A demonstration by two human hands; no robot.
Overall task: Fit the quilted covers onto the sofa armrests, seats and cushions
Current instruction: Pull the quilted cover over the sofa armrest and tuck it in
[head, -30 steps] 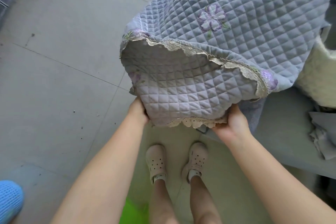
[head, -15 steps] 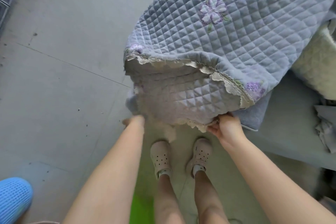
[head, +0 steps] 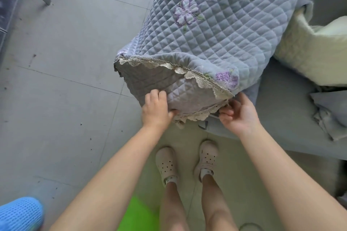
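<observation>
Since the earlier frames our left hand [head: 156, 110] has come up from under the hem onto the front face of the quilted cover [head: 216, 30], and the lace-trimmed flap [head: 169, 84] that hung open and loose now lies flatter against the end of the armrest. Our right hand [head: 239, 113] has stayed low at the right corner of the same hem.

As we see it, the cover sits draped over the top of the armrest and folds down over its end — the purple embroidered flower [head: 186, 14] faces up on top, and a second purple patch [head: 226, 78] sits at the folded corner. Our left fingers [head: 155, 96] curl over the quilted face while the thumb tucks against the lace edge [head: 195, 115] below, so we judge the hand to be gripping the fabric. Our right fingers [head: 226, 111] pinch the lace edge at the corner, just beside the grey sofa seat [head: 281, 103].

We judge this armrest nearly dressed: the cover is on, and what remains here is to pull the hem down and smooth or tuck it. The seat looks bare — a cream quilted piece [head: 315, 48] and a crumpled grey cloth [head: 330, 114] lie on it unfitted, so seats and cushions appear left to do. Whether the other armrest is covered we cannot tell; it is out of view.

Our feet in pale clogs [head: 166, 163] stand on the tiled floor [head: 65, 62] close to the armrest.
</observation>
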